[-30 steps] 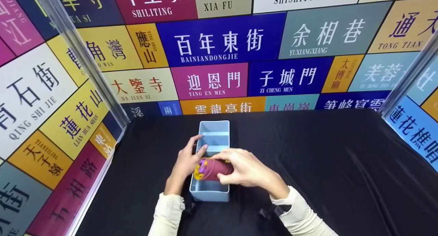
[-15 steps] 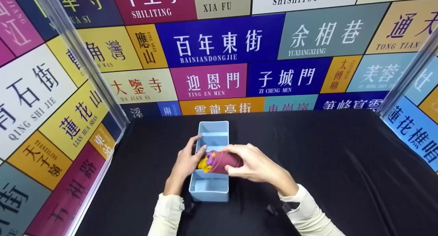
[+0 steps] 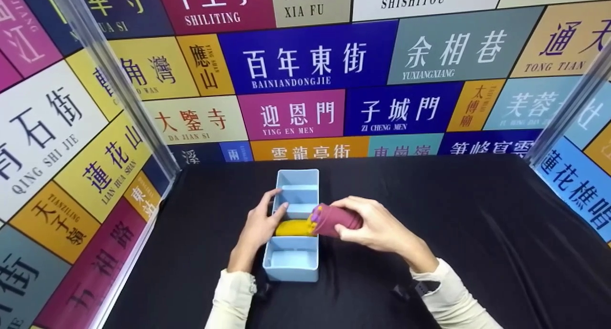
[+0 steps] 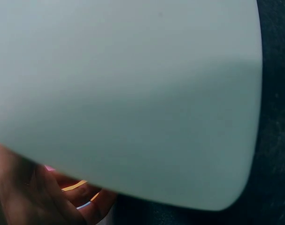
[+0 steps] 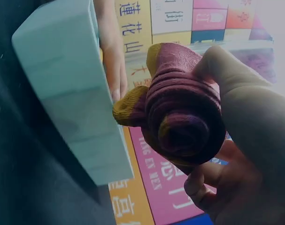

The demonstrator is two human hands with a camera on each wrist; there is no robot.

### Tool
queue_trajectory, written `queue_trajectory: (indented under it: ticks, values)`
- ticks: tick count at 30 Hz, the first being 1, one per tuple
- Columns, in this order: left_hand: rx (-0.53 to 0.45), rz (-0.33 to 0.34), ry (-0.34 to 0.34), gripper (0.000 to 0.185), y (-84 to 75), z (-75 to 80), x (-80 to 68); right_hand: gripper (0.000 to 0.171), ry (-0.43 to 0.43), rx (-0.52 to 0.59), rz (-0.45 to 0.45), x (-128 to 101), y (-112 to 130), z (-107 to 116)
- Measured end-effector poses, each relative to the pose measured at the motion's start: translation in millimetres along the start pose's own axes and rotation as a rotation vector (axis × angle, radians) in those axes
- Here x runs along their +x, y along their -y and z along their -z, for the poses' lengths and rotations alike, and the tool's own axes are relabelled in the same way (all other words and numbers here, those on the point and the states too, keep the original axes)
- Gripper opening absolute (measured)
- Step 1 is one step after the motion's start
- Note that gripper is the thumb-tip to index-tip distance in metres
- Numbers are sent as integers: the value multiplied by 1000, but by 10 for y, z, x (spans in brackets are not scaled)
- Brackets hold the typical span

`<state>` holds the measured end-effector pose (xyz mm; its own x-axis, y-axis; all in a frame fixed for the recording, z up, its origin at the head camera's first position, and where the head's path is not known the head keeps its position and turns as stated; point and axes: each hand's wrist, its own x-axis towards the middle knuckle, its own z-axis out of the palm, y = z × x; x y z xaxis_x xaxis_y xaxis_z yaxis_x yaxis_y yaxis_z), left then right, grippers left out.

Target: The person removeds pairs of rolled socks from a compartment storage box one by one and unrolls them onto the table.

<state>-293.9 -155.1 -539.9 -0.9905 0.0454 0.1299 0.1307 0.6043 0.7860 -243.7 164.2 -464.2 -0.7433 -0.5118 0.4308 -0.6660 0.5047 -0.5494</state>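
Two hands are at the box, a long pale-blue plastic tray with smooth matte walls and thin dividers that cut it into compartments. It sits on the desk, which is draped in black cloth with a soft, faintly creased surface.

The right hand grips the sock roll, fingers and thumb curled round its maroon body. It's a knitted bundle, ribbed and wound into a tight spiral; the right wrist view shows the coil end-on, maroon layers with streaks of mustard yellow and a loose yellow cuff poking out at one side. The roll lies tilted over the box's right wall, level with the middle compartment, its purple-and-yellow end facing into the box.

Inside that middle compartment lies a yellow piece, soft and rounded, just beside the roll's end; whether the two touch, I cannot tell.

The left hand lies against the box's left wall, thumb hooked over the rim and fingers laid along the outside, steadying it. The left wrist view is almost filled by that smooth blue wall, with blurred fingertips at the bottom edge.

Behind the box stand glossy panels of coloured street-name signs.
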Motion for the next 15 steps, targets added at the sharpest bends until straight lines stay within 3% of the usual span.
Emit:
queue_trajectory:
  ticks: [8, 15]
  values:
    - [-9, 14, 11, 57, 7, -2, 10, 37, 69, 101, -90, -159, -236, 139]
    - [-6, 15, 4, 57, 21, 4, 5, 32, 137, 215, -147, -307, -472, 106]
